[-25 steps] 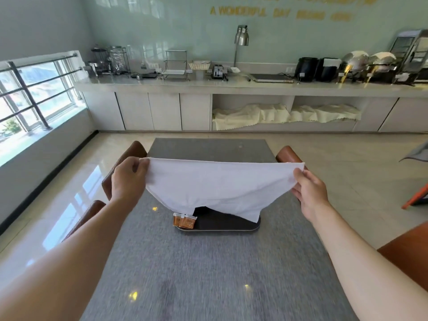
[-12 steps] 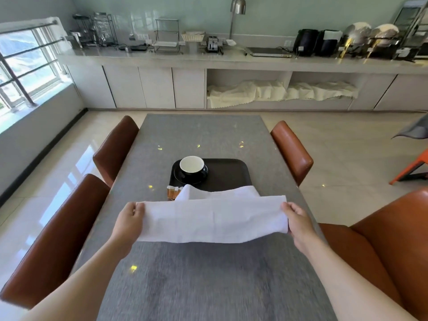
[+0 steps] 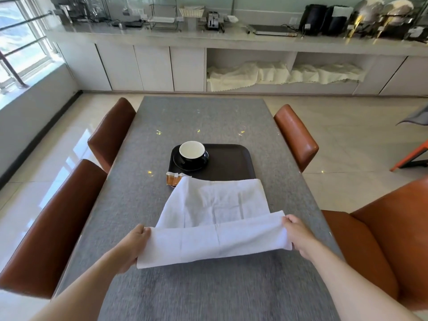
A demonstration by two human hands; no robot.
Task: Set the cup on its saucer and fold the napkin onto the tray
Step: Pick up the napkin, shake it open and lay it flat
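A black cup point(image 3: 192, 152) with a white inside stands upright on its black saucer point(image 3: 199, 163), at the left end of a dark brown tray point(image 3: 231, 161) on the grey table. The white napkin point(image 3: 217, 218) lies spread on the table in front of the tray, its far edge covering the tray's near rim. My left hand point(image 3: 135, 243) pinches the napkin's near left corner and my right hand point(image 3: 298, 235) pinches the near right corner. The near edge is lifted and folded over toward the tray.
Small orange sachets point(image 3: 173, 179) lie at the tray's near left corner, partly under the napkin. Brown leather chairs point(image 3: 58, 223) flank the grey table point(image 3: 203, 117) on both sides. A long counter with appliances point(image 3: 231, 31) runs along the far wall.
The napkin has come down from mid-air onto the table in front of the tray. Both hands moved toward me, still holding its corners, and the cup and tray came into view.
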